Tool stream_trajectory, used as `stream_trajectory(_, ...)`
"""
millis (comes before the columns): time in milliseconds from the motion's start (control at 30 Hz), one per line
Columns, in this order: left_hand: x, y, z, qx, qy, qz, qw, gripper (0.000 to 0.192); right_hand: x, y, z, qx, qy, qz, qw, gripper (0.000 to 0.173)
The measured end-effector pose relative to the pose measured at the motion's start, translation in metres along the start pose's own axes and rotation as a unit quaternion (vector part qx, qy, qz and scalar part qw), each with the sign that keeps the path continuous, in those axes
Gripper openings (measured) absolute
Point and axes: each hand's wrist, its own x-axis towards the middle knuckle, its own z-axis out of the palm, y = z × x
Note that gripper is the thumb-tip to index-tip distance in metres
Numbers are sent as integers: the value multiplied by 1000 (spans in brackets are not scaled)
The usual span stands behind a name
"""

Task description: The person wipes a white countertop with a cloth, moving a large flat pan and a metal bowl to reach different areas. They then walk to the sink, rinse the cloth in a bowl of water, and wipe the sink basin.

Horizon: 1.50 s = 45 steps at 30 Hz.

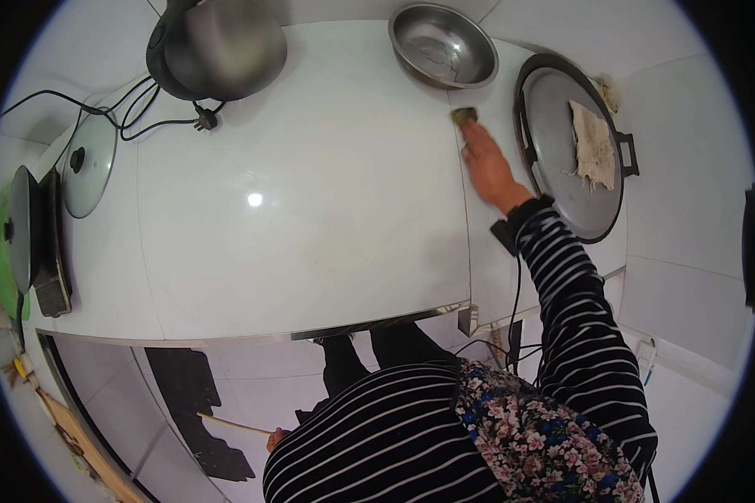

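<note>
My right hand (487, 160) reaches across the white countertop (302, 188), fingers on a small greenish-brown scouring pad (464, 116) that rests against the surface. A black device (504, 237) with a cable sits at that wrist. Just beyond the pad stands a stainless steel bowl (443, 47). To the right of my hand is a large round griddle (572, 151) with a folded beige cloth (592, 146) lying on it. Low at the left of my body, a partly hidden hand (277, 438) grips a thin stick (233, 423); whose hand it is cannot be told.
A rounded black electric appliance (226, 53) stands at the back left, its cord ending in a plug (206, 118). A glass lid (91, 163), a lidded pan (24, 229) and a dark tray (53, 251) line the left side. The metal front edge (377, 326) runs before my body.
</note>
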Motion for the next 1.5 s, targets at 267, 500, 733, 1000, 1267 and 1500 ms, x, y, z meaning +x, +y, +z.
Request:
stream_trajectory(267,-8,10,2,-55,26,2,998,35,-13,48,3,-91,20,137,986,48)
stream_trajectory(500,-6,-8,3,-42,5,15,999,35,-64,12,-4,-62,34,149,986,49)
stream_trajectory(733,-49,62,10,-30,-38,1,999,10,-96,-129,36,-10,-81,-39,996,57)
stream_trajectory(1000,-71,188,48,-20,-156,78,984,14,-98,-352,98,102,-211,-321,918,58)
stream_trajectory(1267,-72,221,24,-79,-173,107,976,15,-115,-229,54,66,-51,-135,987,53)
stream_trajectory(1500,-65,201,-22,-70,-142,72,985,15,-180,-251,56,-3,-109,-101,989,77)
